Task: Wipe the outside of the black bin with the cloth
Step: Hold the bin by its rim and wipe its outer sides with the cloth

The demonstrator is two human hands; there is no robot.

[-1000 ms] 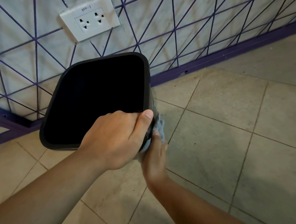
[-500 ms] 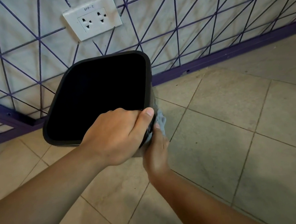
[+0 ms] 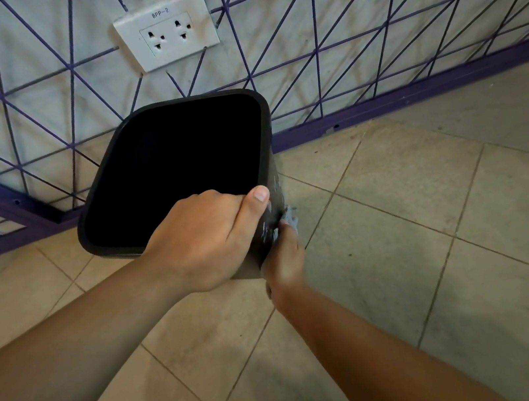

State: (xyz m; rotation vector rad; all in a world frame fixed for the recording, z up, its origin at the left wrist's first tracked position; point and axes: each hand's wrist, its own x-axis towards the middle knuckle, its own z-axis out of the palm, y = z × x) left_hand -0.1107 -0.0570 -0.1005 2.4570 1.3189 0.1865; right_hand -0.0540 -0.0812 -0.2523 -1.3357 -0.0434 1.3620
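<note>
Black bin at frame centre, tilted w/ mouth toward camera, just in front of the wall w/ purple lines at 12 o'clock. Looks like thin stiff plastic, prob light: one hand seems enough to steady it. Smooth wall, maybe slippery, so rim is the best hold.

Left hand comes in from 8 o'clock, grips rim at the bin's near right corner; fingers curled over the edge, thumb pressed on the outer wall.

Right hand comes up from 5 o'clock, lower down on bin's right outer side, pressing grey-blue cloth to the wall. Cloth soft, bunched, mostly hidden. Fingers hidden behind bin/cloth, can't tell how far curled.

Socket on wall at 12; tiled floor below.
</note>
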